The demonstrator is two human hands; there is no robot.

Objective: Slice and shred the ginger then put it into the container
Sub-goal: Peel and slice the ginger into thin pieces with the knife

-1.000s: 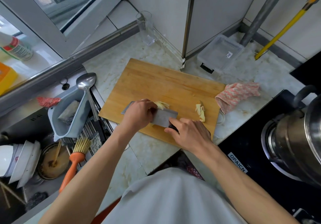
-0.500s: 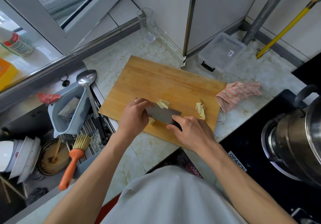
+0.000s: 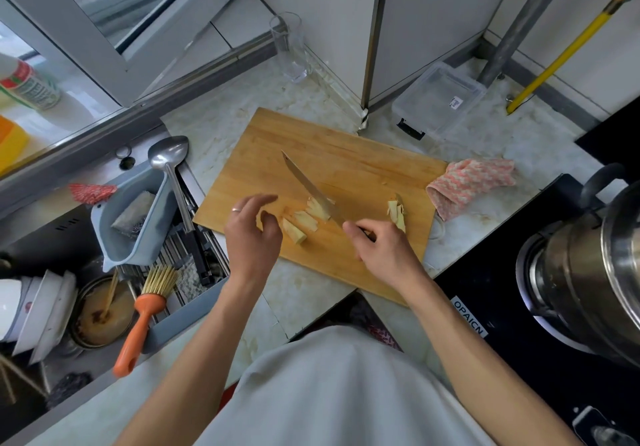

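Left hand (image 3: 251, 234) lifted off blade since earlier frame, fingers loose, holding nothing. Right hand (image 3: 379, 250) grips knife (image 3: 311, 189). Ginger (image 3: 304, 220) mid-frame on cutting board (image 3: 346, 168), between hands, nearer left, long axis crossing blade.

The right hand (image 3: 382, 250) covers the knife (image 3: 308, 187) handle. The pot (image 3: 595, 272) on the right is cut by the edge. The left hand (image 3: 251, 234) is motion-blurred, hiding part of the ginger (image 3: 294, 231).

A single head-worn wide-angle view looks steeply down, fairly close, onto the cutting board (image 3: 322, 172), edges apparently distorted.
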